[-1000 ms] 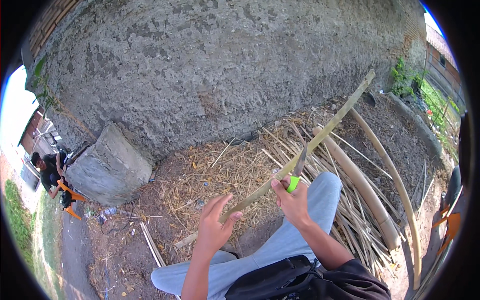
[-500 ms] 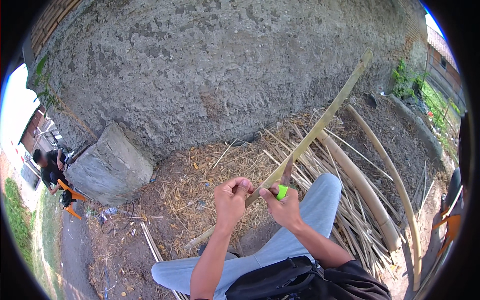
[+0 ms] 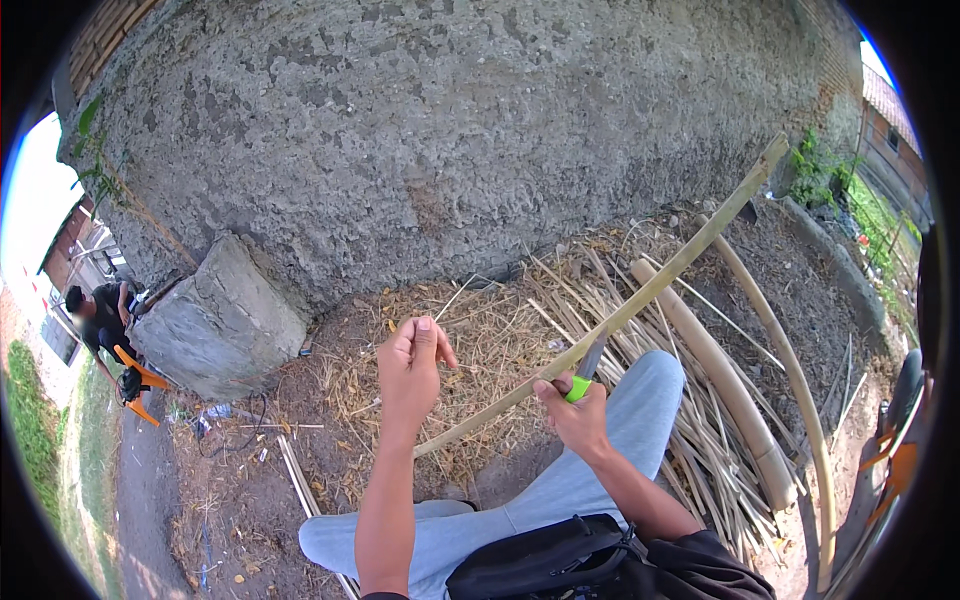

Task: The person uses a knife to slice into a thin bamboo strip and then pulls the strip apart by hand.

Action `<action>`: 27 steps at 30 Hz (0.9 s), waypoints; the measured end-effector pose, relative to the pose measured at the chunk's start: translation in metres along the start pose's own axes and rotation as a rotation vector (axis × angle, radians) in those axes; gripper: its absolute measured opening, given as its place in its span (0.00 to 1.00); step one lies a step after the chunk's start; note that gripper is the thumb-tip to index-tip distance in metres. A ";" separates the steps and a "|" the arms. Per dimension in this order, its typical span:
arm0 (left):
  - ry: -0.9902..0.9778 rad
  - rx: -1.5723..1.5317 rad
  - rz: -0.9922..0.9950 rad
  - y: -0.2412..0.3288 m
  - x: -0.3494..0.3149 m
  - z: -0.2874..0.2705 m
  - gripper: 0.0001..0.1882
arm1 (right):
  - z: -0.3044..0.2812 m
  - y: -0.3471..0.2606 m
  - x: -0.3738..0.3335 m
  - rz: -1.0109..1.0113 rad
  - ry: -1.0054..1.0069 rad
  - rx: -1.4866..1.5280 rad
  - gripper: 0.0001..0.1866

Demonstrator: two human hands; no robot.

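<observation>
My right hand (image 3: 578, 415) is closed round the bright green handle of a knife (image 3: 591, 358), its blade pointing up and away against a long bamboo strip (image 3: 655, 285). The thumb of that hand also presses on the strip. The strip slants from near my left forearm up to the far right, its far end raised before the wall. My left hand (image 3: 410, 375) is up beside the strip, apart from it, with its fingers curled in and the thumb against them. Whatever may be pinched there is too small to make out.
Beyond my right knee lie a pile of thin bamboo strips (image 3: 700, 460), a thick bamboo pole (image 3: 715, 380) and a curved length (image 3: 780, 340). A rough grey wall (image 3: 450, 130) rises ahead. A concrete block (image 3: 225, 325) stands left, with a seated person (image 3: 100, 320) behind it.
My left hand has left the strip and moved left and up. The strip's far end has swung right and down, while my right hand keeps the knife and strip.
</observation>
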State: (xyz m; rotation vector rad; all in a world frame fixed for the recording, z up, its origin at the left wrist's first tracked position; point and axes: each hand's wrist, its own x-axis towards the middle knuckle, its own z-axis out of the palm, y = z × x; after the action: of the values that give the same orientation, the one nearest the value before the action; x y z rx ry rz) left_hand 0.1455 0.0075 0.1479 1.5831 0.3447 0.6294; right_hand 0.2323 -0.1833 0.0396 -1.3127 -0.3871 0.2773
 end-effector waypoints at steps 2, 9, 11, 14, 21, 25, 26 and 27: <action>0.096 0.515 -0.122 -0.018 0.003 -0.026 0.21 | -0.007 -0.006 0.006 -0.001 0.021 -0.008 0.20; -0.007 1.178 0.273 -0.049 -0.047 -0.022 0.47 | -0.007 -0.018 0.014 -0.011 0.124 0.030 0.13; -0.118 1.132 0.330 -0.057 -0.055 -0.003 0.47 | 0.000 -0.016 0.013 -0.017 0.123 0.044 0.11; -0.164 1.148 0.555 -0.091 -0.054 0.003 0.39 | 0.007 -0.012 0.008 0.006 0.086 0.061 0.09; 0.134 0.886 0.601 -0.078 -0.085 -0.019 0.08 | -0.017 -0.023 0.008 -0.074 -0.128 -0.180 0.18; 0.090 0.881 0.148 -0.059 -0.119 -0.042 0.10 | -0.030 -0.034 -0.001 -0.122 -0.047 -0.479 0.17; 0.048 0.781 -0.049 -0.059 -0.126 -0.044 0.11 | -0.031 -0.034 -0.003 -0.140 -0.032 -0.533 0.16; 0.054 0.781 -0.056 -0.066 -0.132 -0.046 0.11 | -0.031 -0.027 -0.005 -0.137 -0.041 -0.534 0.16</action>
State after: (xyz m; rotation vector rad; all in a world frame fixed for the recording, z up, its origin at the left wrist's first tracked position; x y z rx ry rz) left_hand 0.0223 -0.0217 0.0592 2.2877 0.7343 0.5180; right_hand 0.2402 -0.2191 0.0589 -1.7944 -0.6102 0.0851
